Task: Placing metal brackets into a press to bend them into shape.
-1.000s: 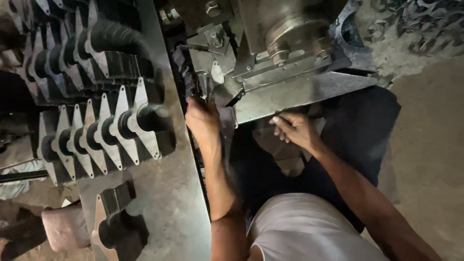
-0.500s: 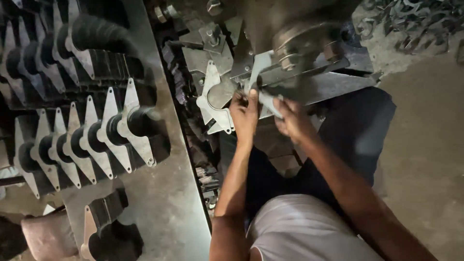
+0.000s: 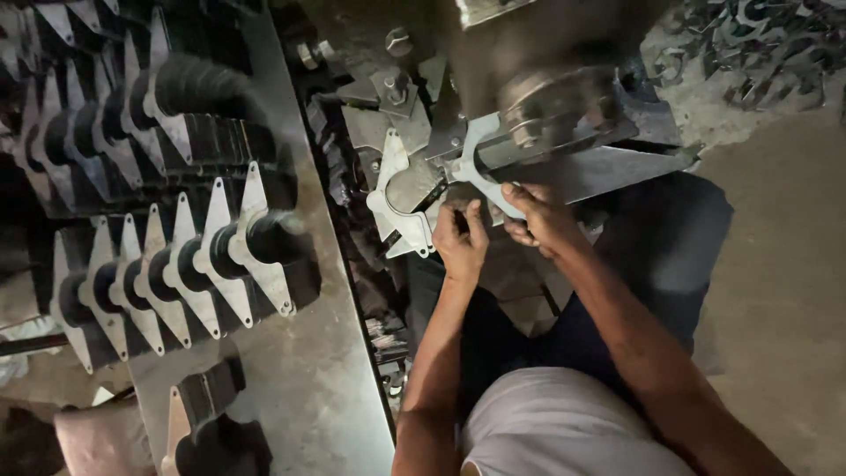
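Closest to the camera, the person's pale shirt (image 3: pixel 564 423) and dark lap fill the bottom, both forearms running up and away toward the machine (image 3: pixel 546 106), which serves as the landmark.

Just below the machine's front, the left hand (image 3: pixel 460 242) is raised palm-away, fingers curled narrow, fingertips against the lower edge of a pale flat metal plate with a half-round cutout (image 3: pixel 397 207); whether it truly grips that plate or only steadies it, I cannot tell. Wrist is straight, forearm nearly vertical in the view.

Right hand (image 3: pixel 539 219) sits just beside it, below the machine's round head, fingers pinched closed on a second pale curved plate (image 3: pixel 476 167) that is pushed up under the blurred round part (probably held there so it seats against the tooling). Wrist is bent inward, forearm angling down to the right.

Left of the machine, a steel bench (image 3: pixel 335 370) carries rows of finished plate stacks (image 3: pixel 176 273) standing on edge, threaded close together, likely parked within reach. One dark short stack (image 3: pixel 211 414) sits nearer on the same bench.

Beyond the machine to the right, a heap of scrap cutoffs (image 3: pixel 749 53) lies on the dirt floor (image 3: pixel 784 291).
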